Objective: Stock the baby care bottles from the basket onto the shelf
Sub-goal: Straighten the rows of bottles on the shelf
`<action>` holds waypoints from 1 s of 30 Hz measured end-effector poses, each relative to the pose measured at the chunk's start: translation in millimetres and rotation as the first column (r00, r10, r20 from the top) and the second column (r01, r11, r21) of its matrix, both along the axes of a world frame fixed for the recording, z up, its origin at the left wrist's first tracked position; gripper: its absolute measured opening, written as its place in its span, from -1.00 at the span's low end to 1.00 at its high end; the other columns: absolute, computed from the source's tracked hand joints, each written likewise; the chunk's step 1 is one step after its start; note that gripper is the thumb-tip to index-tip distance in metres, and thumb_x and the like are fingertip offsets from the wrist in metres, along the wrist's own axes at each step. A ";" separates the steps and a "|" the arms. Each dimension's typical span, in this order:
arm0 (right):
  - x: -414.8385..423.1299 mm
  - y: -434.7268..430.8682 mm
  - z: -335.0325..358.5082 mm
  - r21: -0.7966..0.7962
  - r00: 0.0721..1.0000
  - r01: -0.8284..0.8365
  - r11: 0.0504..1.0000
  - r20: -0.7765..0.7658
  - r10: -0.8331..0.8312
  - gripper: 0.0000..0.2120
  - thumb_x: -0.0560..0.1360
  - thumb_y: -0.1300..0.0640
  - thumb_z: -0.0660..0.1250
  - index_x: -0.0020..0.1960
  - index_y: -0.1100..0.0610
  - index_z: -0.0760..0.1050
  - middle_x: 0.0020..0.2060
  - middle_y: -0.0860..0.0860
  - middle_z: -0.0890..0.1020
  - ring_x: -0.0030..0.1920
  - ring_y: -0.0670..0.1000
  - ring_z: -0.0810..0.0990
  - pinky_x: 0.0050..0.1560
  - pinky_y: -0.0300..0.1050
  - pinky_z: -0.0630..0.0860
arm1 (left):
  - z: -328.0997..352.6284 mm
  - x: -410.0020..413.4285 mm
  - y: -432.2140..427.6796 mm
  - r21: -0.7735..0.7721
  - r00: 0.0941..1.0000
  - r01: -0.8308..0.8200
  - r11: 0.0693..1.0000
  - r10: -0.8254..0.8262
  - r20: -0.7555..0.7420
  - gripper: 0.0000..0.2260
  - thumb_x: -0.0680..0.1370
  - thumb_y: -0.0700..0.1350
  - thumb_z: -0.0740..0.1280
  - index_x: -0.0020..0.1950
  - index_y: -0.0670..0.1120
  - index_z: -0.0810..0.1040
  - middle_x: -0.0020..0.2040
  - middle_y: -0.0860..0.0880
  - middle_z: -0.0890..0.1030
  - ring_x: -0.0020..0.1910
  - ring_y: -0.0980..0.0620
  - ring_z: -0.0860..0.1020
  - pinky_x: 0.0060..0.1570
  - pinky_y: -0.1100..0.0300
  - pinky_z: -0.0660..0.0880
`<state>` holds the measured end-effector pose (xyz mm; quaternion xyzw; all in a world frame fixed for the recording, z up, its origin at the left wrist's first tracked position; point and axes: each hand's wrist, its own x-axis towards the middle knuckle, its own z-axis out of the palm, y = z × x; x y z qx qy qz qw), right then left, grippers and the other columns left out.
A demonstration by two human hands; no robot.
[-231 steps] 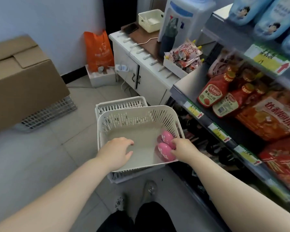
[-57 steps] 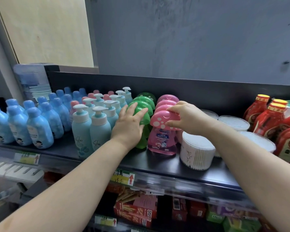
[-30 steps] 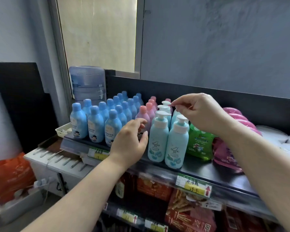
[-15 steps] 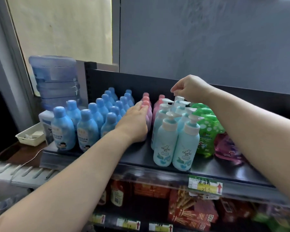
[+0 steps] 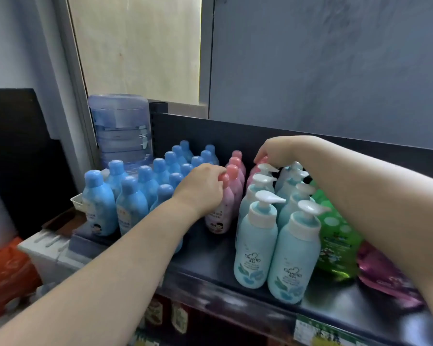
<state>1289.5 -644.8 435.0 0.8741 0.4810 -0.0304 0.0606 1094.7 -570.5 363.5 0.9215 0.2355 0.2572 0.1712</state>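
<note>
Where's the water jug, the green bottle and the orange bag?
water jug (image 5: 121, 131), head view, middle of its blue side.
green bottle (image 5: 335, 248), head view, on its label.
orange bag (image 5: 6, 273), head view, on its blurry front.

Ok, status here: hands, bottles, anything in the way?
Left hand grips front pink bottle. Right hand pinches rear pink bottle by cap. Pump bottles close beside, nothing blocking.
</note>
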 end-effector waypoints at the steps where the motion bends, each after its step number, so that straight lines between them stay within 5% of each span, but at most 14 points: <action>1: 1.8 2.5 -1.8 -0.012 1.000 -0.002 1.000 -0.023 0.002 -0.73 0.48 0.12 0.30 0.14 -0.07 0.59 0.01 -0.04 0.67 0.03 0.06 0.62 0.08 -0.03 0.55 | 0.1 0.5 0.5 -0.011 1.000 -0.010 1.000 0.011 0.005 -0.80 0.56 -0.17 0.20 0.08 -0.10 0.59 0.05 -0.05 0.62 0.07 -0.05 0.54 0.05 0.08 0.45; 5: 6.9 8.3 -4.6 -0.012 0.998 -0.069 0.998 0.008 0.069 -0.82 0.44 0.19 0.29 -0.05 -0.01 0.61 -0.16 -0.03 0.65 -0.18 0.03 0.56 -0.24 -0.15 0.46 | -1.4 0.9 1.1 -0.099 0.999 -0.026 0.995 0.030 0.039 -0.80 0.55 -0.17 0.21 0.06 -0.05 0.60 0.00 0.02 0.65 0.03 0.01 0.57 0.07 0.10 0.49; 9: 8.0 5.4 16.1 0.108 0.990 -0.137 0.985 0.033 0.135 -0.92 0.42 0.04 0.34 -0.23 -0.01 0.57 -0.35 -0.08 0.60 -0.29 0.00 0.52 -0.28 -0.16 0.40 | -1.1 1.8 4.5 -0.124 0.996 -0.049 0.991 0.058 0.064 -0.70 0.57 -0.11 0.24 0.30 0.00 0.50 0.22 0.01 0.57 0.18 0.01 0.52 0.18 0.15 0.43; 21: -58.3 -15.8 90.0 0.463 0.940 -0.334 0.821 0.106 0.323 -0.83 0.50 -0.06 0.30 -0.01 0.00 0.57 -0.18 -0.10 0.61 -0.18 -0.07 0.54 -0.14 -0.13 0.46 | 41.4 -4.4 -4.0 -0.221 0.906 0.060 0.973 0.040 0.422 -0.56 0.54 -0.06 0.34 0.40 -0.08 0.38 0.31 -0.05 0.48 0.20 0.04 0.49 0.23 0.16 0.41; 25: -89.4 -16.1 90.7 0.495 0.910 -0.383 0.780 0.056 0.411 -0.84 0.49 -0.06 0.31 -0.12 0.01 0.59 -0.28 -0.10 0.58 -0.30 -0.11 0.46 -0.20 -0.18 0.41 | 48.7 -18.2 -10.7 -0.231 0.859 0.077 0.970 0.053 0.510 -0.57 0.45 0.01 0.43 0.28 -0.02 0.43 0.14 -0.01 0.55 0.08 0.02 0.52 0.13 0.06 0.48; 30: -118.1 -8.0 63.3 0.360 0.870 -0.467 0.807 0.026 0.492 -0.79 0.48 -0.11 0.33 -0.12 0.02 0.61 -0.27 -0.06 0.64 -0.33 -0.09 0.47 -0.23 -0.17 0.45 | 29.1 -44.2 -24.1 -0.237 0.904 -0.030 0.971 0.128 0.408 -0.68 0.38 0.10 0.45 0.04 0.09 0.43 -0.13 0.19 0.53 -0.11 0.14 0.49 -0.18 0.35 0.39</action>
